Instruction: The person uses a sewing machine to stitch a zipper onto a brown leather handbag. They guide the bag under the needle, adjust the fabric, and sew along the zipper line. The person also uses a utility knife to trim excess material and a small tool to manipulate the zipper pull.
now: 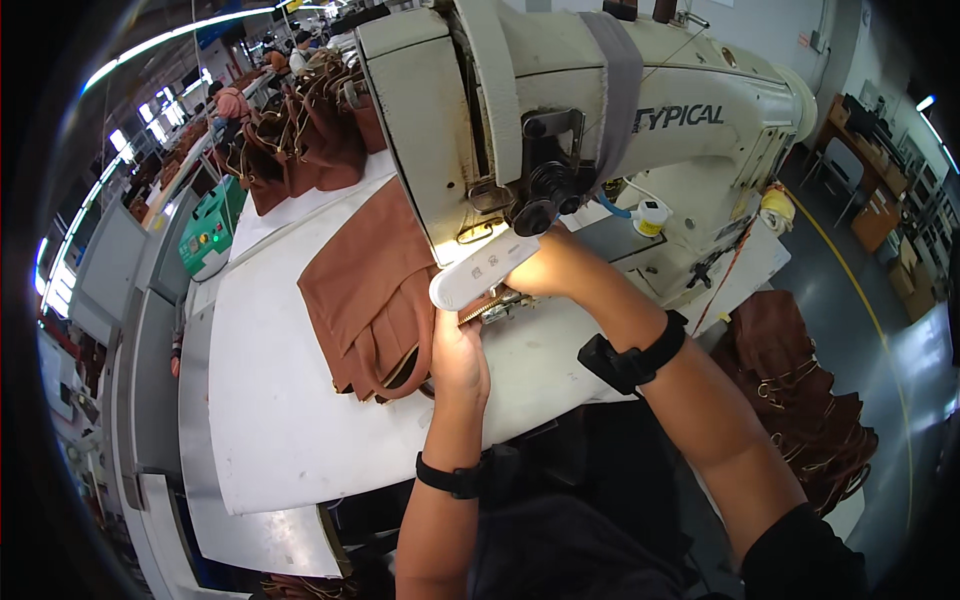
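Leather-like, matt and smooth on the brown bag, in from the front edge of the table; metallic and toothed on the zip. Painted, stained, glossy on the sewing machine; cloth-like on its grey wrap. Smooth, plastic-looking on the white bar.

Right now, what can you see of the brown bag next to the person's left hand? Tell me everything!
The brown bag is reddish-brown, smooth and leather-looking. It lies on its side on the white table, overlapping panels uppermost, with a curved handle looping near its lower edge. Its right side runs behind the sewing machine and white bar, so part is hidden. The left hand is at that side; its grip is unclear. Gold-coloured zip teeth show there, their join to the bag hidden.
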{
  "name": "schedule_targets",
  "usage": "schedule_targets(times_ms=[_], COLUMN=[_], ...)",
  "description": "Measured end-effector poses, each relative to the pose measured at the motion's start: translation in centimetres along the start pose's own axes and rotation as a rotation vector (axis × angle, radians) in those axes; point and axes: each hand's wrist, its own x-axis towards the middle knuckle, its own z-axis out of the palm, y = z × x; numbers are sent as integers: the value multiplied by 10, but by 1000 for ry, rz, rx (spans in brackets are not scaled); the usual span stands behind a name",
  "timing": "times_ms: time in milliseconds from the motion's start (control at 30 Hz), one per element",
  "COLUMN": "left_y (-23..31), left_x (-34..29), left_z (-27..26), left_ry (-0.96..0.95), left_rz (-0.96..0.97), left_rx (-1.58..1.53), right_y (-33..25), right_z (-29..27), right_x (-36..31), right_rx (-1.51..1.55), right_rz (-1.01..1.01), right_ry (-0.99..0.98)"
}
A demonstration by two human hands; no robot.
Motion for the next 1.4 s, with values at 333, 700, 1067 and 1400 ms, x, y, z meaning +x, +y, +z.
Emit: schedule_targets(times_ms=[333, 700, 1067, 1400], left_y=[20, 19, 19, 25], left_x=[-9, -22, -24, -26], left_z=[5, 1, -6, -3], left_ry=[72, 104, 16, 31], left_rz=[-24, -10, 37, 12], left_rx=[14, 86, 240, 291], right_y=[-33, -46, -55, -55], right_z=[18, 19, 29, 31], right_x=[-24, -44, -51, -49], right_rx=[-13, -45, -5, 14], right_rz=[-95, -72, 3, 10], right_ry=[636, 701, 810, 884])
